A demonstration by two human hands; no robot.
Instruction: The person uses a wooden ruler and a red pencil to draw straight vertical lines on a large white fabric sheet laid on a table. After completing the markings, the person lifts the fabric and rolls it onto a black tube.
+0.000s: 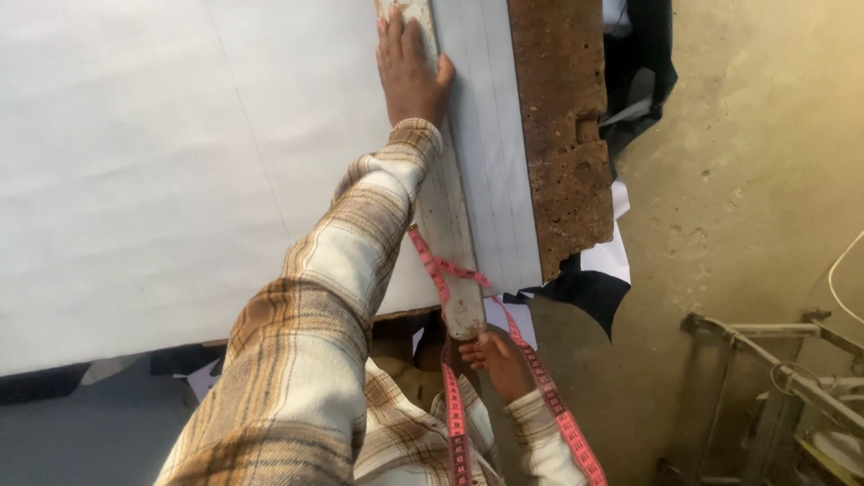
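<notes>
My left hand (409, 67) lies flat, fingers together, pressing a long white wooden straightedge (447, 207) onto a large white sheet (144, 162) on the table. The straightedge runs from the top of the view down past the sheet's near edge. My right hand (497, 358) is below the table edge, curled around the straightedge's near end. A pink measuring tape (454, 396) hangs round my neck and drapes over the straightedge near that hand. Both sleeves are brown and cream plaid.
A pale grey strip (490, 153) lies beside the straightedge, and a rough brown wooden table edge (562, 126) borders it. Black and white scraps (594, 288) hang off the table. A concrete floor (747, 162) and a metal frame (783, 369) lie to the right.
</notes>
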